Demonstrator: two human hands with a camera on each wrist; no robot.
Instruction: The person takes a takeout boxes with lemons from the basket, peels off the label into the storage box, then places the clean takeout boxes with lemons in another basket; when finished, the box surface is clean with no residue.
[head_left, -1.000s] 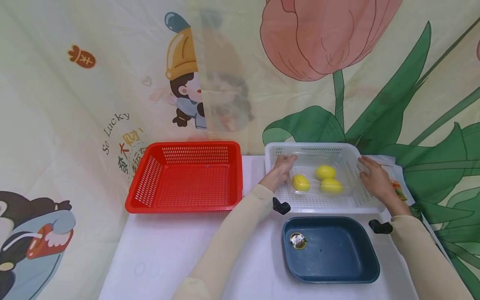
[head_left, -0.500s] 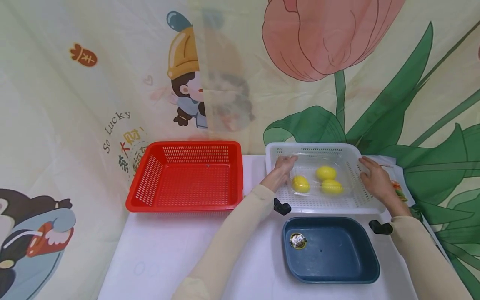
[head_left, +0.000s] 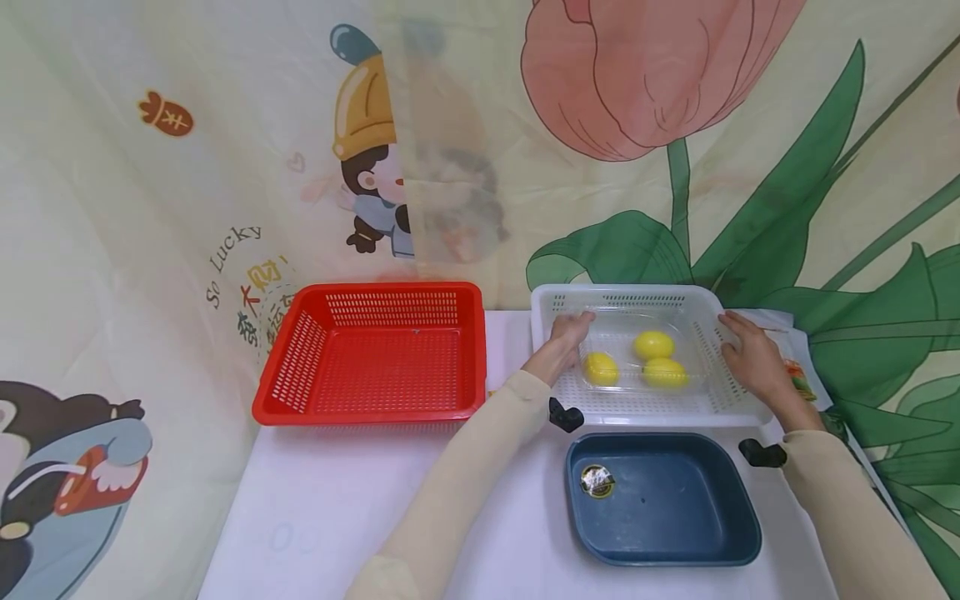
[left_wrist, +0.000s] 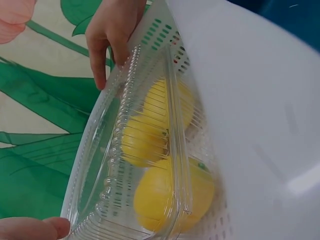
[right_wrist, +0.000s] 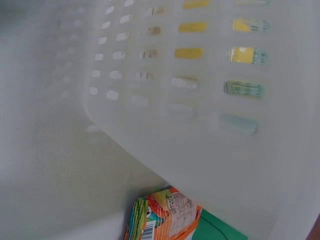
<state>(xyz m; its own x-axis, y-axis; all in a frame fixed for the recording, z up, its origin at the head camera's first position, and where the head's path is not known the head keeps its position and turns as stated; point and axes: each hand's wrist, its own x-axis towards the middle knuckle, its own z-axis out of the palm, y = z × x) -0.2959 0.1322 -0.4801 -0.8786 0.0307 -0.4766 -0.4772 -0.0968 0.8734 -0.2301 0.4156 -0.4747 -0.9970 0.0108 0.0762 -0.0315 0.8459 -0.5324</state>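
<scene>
A white plastic basket [head_left: 633, 412] stands at the right of the table. Within it is a clear plastic box [head_left: 697, 333], with three lemons [head_left: 654, 344] seen through its ribbed wall in the left wrist view; I cannot tell whether they lie inside or beneath it. My left hand [head_left: 564, 343] reaches into the basket and holds the box at its left side, most fingers hidden. With its fingers bent over the right rim, my right hand [head_left: 752, 357] grips the basket. That hand [left_wrist: 114, 32] also shows at the top of the left wrist view.
A red slotted basket [head_left: 390, 375] stands to the left. In front of the white basket sits a dark blue basin [head_left: 667, 508] with a sticker inside. A colourful packet [right_wrist: 167, 215] lies beside the white basket. A printed curtain [head_left: 465, 125] hangs behind the table.
Both hands keep their places on the box and the basket. Only a slight shift of the head view shows.
</scene>
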